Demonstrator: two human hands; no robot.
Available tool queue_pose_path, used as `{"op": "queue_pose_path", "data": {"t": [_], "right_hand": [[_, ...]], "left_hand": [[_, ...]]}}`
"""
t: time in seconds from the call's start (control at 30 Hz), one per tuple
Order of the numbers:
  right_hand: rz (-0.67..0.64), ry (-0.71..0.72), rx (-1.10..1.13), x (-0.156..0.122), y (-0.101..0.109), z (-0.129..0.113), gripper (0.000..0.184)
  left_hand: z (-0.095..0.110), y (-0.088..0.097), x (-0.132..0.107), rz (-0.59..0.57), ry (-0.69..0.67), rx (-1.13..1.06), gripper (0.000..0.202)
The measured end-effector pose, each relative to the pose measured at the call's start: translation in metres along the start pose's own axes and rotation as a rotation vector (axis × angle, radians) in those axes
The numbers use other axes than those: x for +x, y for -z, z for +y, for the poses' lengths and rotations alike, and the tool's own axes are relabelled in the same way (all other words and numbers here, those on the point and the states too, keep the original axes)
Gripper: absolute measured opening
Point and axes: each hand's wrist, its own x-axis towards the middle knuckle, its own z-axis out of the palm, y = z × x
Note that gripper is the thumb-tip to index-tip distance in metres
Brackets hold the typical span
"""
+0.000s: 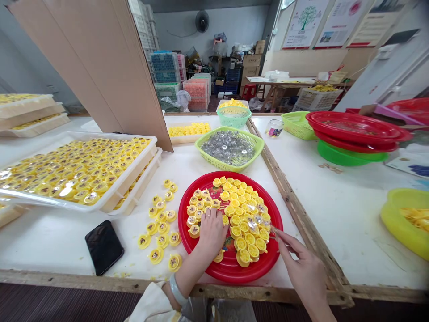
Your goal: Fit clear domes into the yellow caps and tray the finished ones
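Low over red tray [241, 276], left hand [213, 229] palm-down

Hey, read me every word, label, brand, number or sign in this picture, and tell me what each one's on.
No text is clear enough to quote.
Tree poster: lettering too small.
Middle poster and right-hand poster: printed, too small and blurred.
Clear tub: its label is too small.
Stacked cartons: faint marks, unreadable.
Yellow pieces: tiny printed pictures, no words I can make out.
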Motion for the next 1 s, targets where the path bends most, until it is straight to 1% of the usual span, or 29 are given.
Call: {"op": "queue_pose_path", "data": {"t": [0.07,0.13,0.23,0.3,0.33,0.4,0.47,0.53,0.6,0.67,0.77,0.87,0.93,1.0], "right_hand": [[0.011,0.012,0.014,-0.003,0.001,-0.004,0.036],[0.001,0.019,0.044,-0.006,0.001,-0.006,0.033],[-0.047,0.001,0.127,-0.013,-0.002,-0.01,0.031],[-0.062,0.028,0.196,-0.017,-0.006,-0.014,0.028],[-0.059,0.069,0.221,-0.019,-0.008,-0.017,0.026],[-0.043,0.194,0.24,-0.023,-0.013,-0.023,0.024],[-0.033,0.33,0.226,-0.026,-0.017,-0.029,0.028],[-0.038,0.431,0.201,-0.029,-0.019,-0.032,0.034],[-0.067,0.493,0.18,-0.031,-0.019,-0.033,0.042],[-0.112,0.534,0.162,-0.033,-0.015,-0.033,0.049],[-0.172,0.592,0.131,-0.035,-0.01,-0.033,0.055],[-0.211,0.66,0.191,-0.033,-0.008,-0.033,0.06],[-0.209,0.659,0.271,-0.033,-0.007,-0.035,0.061],[-0.19,0.608,0.344,-0.034,-0.007,-0.037,0.058]], "left_hand": [[0.0,-0.001,0.001,0.015,0.008,-0.034,0.02],[-0.002,0.004,-0.001,0.024,-0.003,-0.084,0.02],[-0.002,0.018,-0.012,0.028,-0.042,-0.188,0.026],[0.002,0.029,-0.023,0.005,-0.083,-0.272,0.029],[0.005,0.034,-0.028,-0.02,-0.101,-0.343,0.03],[0.014,0.04,-0.036,-0.084,-0.119,-0.535,0.031],[0.021,0.043,-0.041,-0.146,-0.108,-0.726,0.027],[0.025,0.045,-0.043,-0.17,-0.088,-0.82,0.021],[0.025,0.047,-0.043,-0.184,-0.095,-0.855,0.02],[0.023,0.05,-0.044,-0.218,-0.145,-0.886,0.021],[0.021,0.057,-0.047,-0.289,-0.225,-0.922,0.026],[0.022,0.065,-0.05,-0.357,-0.268,-0.921,0.031],[0.022,0.071,-0.052,-0.392,-0.31,-0.907,0.031],[0.021,0.075,-0.055,-0.399,-0.351,-0.896,0.037]]}}
